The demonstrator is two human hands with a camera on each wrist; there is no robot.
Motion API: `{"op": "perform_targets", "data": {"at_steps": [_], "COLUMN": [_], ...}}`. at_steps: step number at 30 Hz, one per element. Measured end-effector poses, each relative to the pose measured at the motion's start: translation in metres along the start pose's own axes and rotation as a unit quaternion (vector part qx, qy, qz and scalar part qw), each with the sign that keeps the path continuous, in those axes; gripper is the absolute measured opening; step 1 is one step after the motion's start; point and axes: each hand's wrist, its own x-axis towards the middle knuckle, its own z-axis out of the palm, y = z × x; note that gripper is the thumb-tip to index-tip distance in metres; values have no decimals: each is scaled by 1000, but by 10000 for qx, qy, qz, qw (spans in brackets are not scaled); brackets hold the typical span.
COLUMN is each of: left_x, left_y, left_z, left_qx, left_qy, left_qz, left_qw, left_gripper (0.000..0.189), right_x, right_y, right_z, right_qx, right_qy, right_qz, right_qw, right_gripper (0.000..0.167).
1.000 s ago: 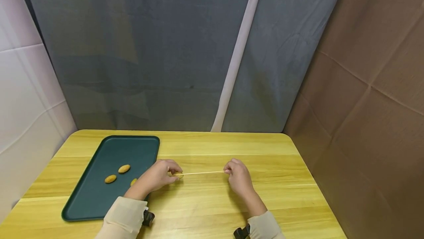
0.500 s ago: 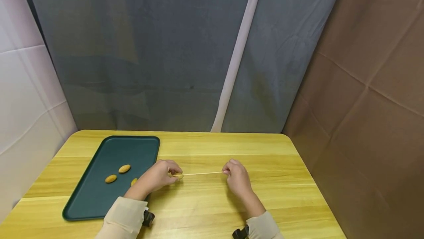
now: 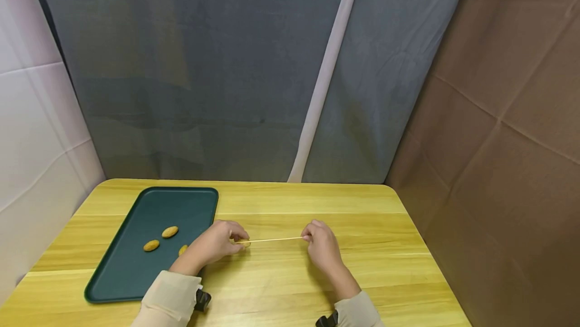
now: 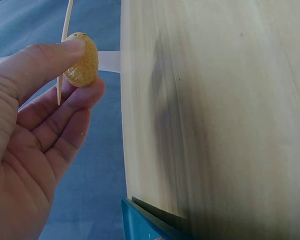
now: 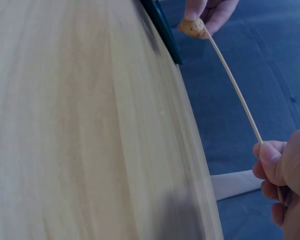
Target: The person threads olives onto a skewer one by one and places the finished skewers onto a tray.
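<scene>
In the head view, my left hand is above the table beside the tray's right edge. Its thumb and fingers pinch a small golden-brown, wrinkled oval piece like a baby potato. A thin wooden skewer stretches between my hands. Its pointed end lies against the oval piece's side in the left wrist view; whether it pierces the piece I cannot tell. My right hand grips the skewer's other end between thumb and curled fingers. In the right wrist view, the skewer looks slightly bowed.
A dark green tray sits on the left of the wooden table. It bears similar oval pieces, one partly hidden by my left wrist. A grey curtain hangs behind the table, a brown one at right.
My right hand has shifted slightly left with the skewer's end, narrowing the gap between the hands. My left hand stays almost still, with the oval piece still pinched.
</scene>
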Motion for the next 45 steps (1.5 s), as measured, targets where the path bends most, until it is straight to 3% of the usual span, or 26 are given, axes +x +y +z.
{"op": "perform_targets", "data": {"at_steps": [26, 45], "left_x": [3, 0], "left_y": [0, 1], "left_z": [2, -1], "left_qx": [-72, 103], "left_qy": [-102, -173], "left_qz": [-176, -276], "left_qw": [9998, 9994], "left_gripper": [16, 16], "right_x": [-1, -2], "right_y": [-3, -9], "right_z": [7, 10], "right_qx": [-81, 13], "right_qy": [50, -192], "right_qz": [-53, 66], "right_qw": [9999, 9998], "right_gripper": [18, 15]}}
